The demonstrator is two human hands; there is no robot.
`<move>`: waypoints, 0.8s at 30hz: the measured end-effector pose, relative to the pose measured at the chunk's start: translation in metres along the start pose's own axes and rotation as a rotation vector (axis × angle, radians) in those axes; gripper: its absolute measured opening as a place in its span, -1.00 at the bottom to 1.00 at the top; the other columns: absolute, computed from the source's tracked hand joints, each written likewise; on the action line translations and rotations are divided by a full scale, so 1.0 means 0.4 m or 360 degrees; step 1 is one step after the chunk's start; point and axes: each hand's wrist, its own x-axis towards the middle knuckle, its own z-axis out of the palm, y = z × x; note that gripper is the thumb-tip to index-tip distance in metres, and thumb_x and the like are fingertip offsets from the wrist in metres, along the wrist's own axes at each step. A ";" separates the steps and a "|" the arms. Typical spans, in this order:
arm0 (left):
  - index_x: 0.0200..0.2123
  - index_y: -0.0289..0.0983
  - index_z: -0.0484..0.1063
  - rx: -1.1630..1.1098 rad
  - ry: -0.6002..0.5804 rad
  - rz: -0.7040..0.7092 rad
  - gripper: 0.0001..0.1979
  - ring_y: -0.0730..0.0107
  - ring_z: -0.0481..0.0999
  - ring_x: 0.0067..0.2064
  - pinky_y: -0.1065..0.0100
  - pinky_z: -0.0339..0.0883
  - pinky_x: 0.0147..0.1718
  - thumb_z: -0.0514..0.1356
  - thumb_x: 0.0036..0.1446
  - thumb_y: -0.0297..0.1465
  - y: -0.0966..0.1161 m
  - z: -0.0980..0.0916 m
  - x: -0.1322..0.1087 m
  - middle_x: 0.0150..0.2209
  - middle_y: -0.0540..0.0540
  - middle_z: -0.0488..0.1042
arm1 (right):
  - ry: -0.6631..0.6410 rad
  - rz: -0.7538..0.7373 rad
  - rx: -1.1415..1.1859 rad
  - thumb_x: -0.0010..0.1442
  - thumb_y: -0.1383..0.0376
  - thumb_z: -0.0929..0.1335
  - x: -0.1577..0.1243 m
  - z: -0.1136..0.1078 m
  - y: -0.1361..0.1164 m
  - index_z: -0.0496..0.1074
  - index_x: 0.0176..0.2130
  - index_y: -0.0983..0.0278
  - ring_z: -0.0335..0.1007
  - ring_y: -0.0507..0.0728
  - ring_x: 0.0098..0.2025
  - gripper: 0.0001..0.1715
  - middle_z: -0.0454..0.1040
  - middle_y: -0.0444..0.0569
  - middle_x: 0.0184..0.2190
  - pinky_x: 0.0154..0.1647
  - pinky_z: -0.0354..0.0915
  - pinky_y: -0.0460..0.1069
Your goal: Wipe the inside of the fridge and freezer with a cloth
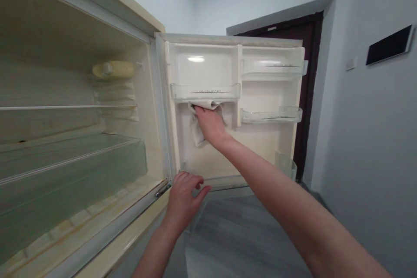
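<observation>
The right hand presses a white cloth flat against the door liner, fingers loosely curled into the cloth's bunched top, just under the door's upper-left bin. The left hand is half open, fingertips resting on the door's bottom rail near the hinge, gripping nothing. Grey floor lies open below the door. Left of the door, the cabinet holds a glass shelf and a clear drawer.

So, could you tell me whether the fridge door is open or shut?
Open: the fridge door stands swung wide, inner shelves showing, right hand pressing a cloth on it.
</observation>
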 end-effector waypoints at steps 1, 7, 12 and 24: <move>-0.34 -0.22 0.48 -0.0007 0.0000 0.0004 -0.79 0.25 0.41 -0.31 0.20 0.20 -0.19 0.38 0.20 -0.24 -0.001 -0.003 -0.001 -0.45 0.03 0.47 | 0.0018 0.0085 -0.0064 0.45 0.47 0.13 -0.014 -0.014 0.018 0.38 0.20 0.32 0.51 0.26 -0.04 -0.55 0.49 0.24 0.05 -0.03 0.45 0.12; -0.34 -0.22 0.48 -0.0007 -0.0031 0.0005 -0.79 0.27 0.40 -0.31 0.22 0.20 -0.19 0.39 0.18 -0.25 -0.001 -0.012 -0.003 -0.45 0.05 0.47 | 0.0125 0.0400 -0.0211 0.37 0.59 0.06 -0.060 -0.028 0.071 0.34 0.19 0.52 0.46 0.24 -0.01 -0.46 0.35 0.40 0.14 -0.02 0.41 0.07; -0.35 -0.23 0.46 0.0014 -0.0037 -0.0025 -0.79 0.25 0.39 -0.29 0.20 0.20 -0.17 0.39 0.18 -0.27 0.006 -0.003 0.001 -0.44 0.03 0.46 | -0.0292 -0.0218 -0.0219 0.44 0.47 0.17 -0.120 0.015 0.043 0.50 0.06 0.37 0.48 0.23 -0.09 -0.60 0.51 0.17 -0.01 -0.02 0.38 0.11; -0.35 -0.24 0.46 0.0022 -0.0029 -0.0012 -0.79 0.25 0.38 -0.29 0.22 0.18 -0.19 0.38 0.20 -0.26 0.005 -0.010 -0.005 -0.44 0.02 0.45 | -0.0292 -0.1143 -0.0029 0.43 0.38 0.33 -0.091 0.097 0.034 0.57 -0.08 0.40 0.34 0.22 0.24 -0.79 0.54 0.16 0.05 0.24 0.27 0.12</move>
